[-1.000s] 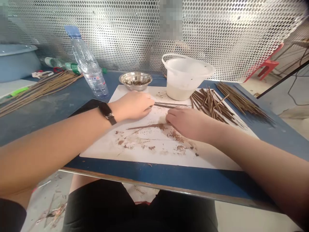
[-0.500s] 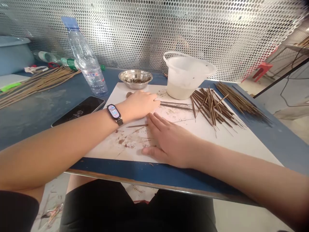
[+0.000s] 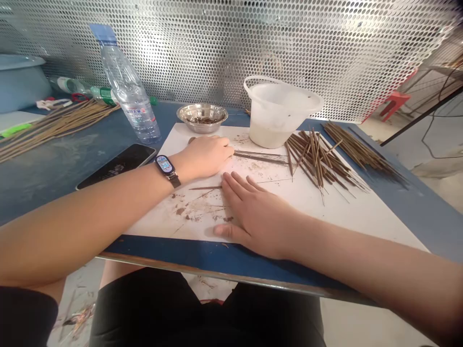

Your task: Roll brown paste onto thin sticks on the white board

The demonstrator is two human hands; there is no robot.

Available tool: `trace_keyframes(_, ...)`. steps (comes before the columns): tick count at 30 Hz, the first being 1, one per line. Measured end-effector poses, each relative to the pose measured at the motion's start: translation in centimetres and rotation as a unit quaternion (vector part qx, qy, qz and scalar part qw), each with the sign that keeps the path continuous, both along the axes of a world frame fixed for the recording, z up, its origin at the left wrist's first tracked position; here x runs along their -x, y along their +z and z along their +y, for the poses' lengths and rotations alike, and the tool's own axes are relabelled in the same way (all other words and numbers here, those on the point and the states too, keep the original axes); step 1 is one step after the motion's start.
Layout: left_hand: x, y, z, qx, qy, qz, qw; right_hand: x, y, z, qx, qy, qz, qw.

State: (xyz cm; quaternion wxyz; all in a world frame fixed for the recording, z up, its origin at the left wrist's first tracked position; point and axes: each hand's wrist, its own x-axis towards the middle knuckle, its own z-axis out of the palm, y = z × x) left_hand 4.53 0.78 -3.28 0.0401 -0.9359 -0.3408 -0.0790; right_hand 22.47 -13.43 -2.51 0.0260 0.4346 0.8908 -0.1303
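My left hand point(image 3: 206, 156) lies palm down on a white board point(image 3: 347, 221), its fingers together, with a banded smart watch point(image 3: 165, 167) on the wrist. A lump of brown paste point(image 3: 191, 140) shows just past its knuckles, mostly hidden. A few thin dark sticks point(image 3: 260, 156) lie by its fingertips. My right hand point(image 3: 255, 217) rests flat on the board with fingers spread, holding nothing. A single thin stick point(image 3: 204, 188) lies left of its fingertips. Brown smears point(image 3: 184, 211) mark the board, and a heap of brown-coated sticks point(image 3: 314, 161) lies to the right.
Behind the board stand a steel bowl point(image 3: 201, 118) with brown residue and a white plastic bucket point(image 3: 278, 115) holding whitish liquid. A water bottle point(image 3: 130, 91), a phone point(image 3: 115, 166) and long sticks point(image 3: 54, 127) sit on the blue table point(image 3: 423, 212). A perforated metal screen point(image 3: 231, 48) stands behind.
Since a second ago my right hand has slid toward me and spread flat, and the brown-coated stick under it is gone. My left hand has shifted slightly back from the thin sticks.
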Motion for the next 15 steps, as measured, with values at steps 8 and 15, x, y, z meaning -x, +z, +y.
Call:
trace_keyframes(8, 0.2, 0.1, 0.0, 0.013, 0.015, 0.006, 1.0, -0.1, -0.4, 0.2, -0.001, -0.012, 0.015, 1.0)
trace_keyframes(15, 0.6, 0.0, 0.3, 0.041, 0.018, -0.012, 0.999, -2.0, -0.5, -0.1, -0.002, 0.025, 0.04, 0.999)
